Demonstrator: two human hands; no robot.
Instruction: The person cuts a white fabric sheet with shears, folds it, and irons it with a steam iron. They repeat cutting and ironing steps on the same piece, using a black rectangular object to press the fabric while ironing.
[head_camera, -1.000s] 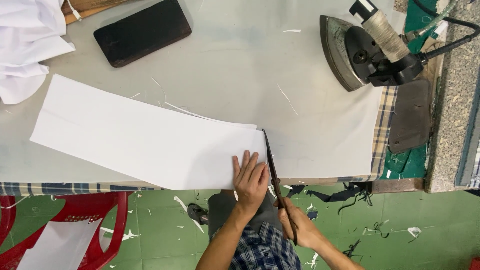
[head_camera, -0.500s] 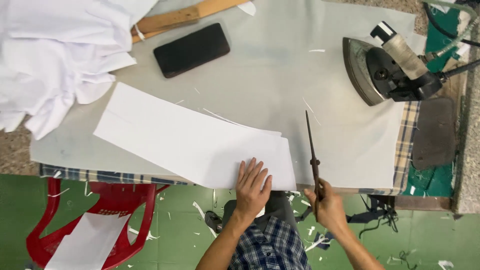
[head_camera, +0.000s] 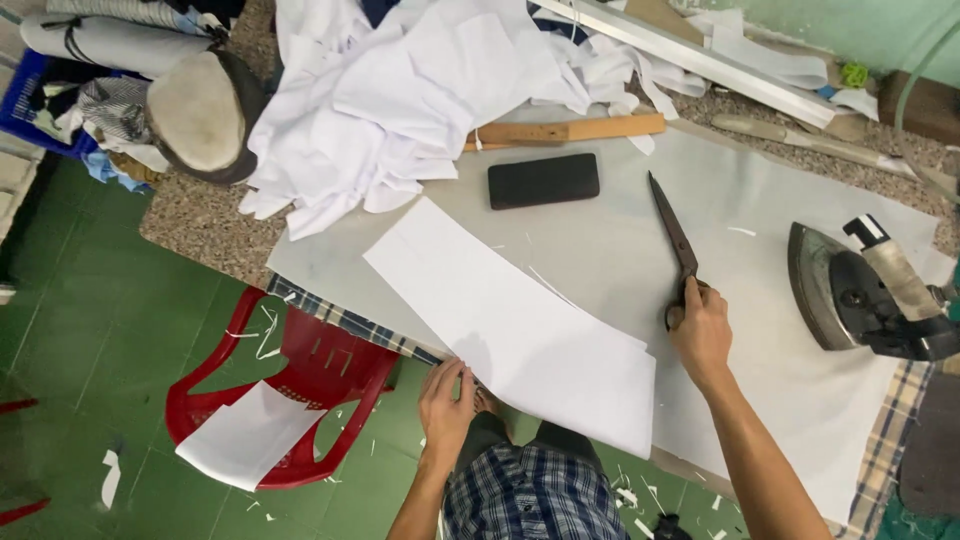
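My right hand (head_camera: 700, 330) grips the handles of long dark scissors (head_camera: 673, 228), blades closed and pointing away over the table. A long white piece of fabric (head_camera: 510, 320) lies diagonally on the pale padded table cover (head_camera: 620, 250), its near end hanging over the table edge. My left hand (head_camera: 445, 400) rests at the near edge of that piece, fingers spread against its lower left side, holding nothing.
A black phone (head_camera: 543, 180) and a wooden ruler (head_camera: 565, 130) lie behind the fabric. White cloth (head_camera: 400, 100) is heaped at the back left. An iron (head_camera: 860, 295) stands at the right. A red plastic chair (head_camera: 290, 390) with a white piece on it stands below left.
My right hand has carried the scissors from the table's near edge up onto the table. My left hand slid off the fabric to its near edge. The camera view swung left.
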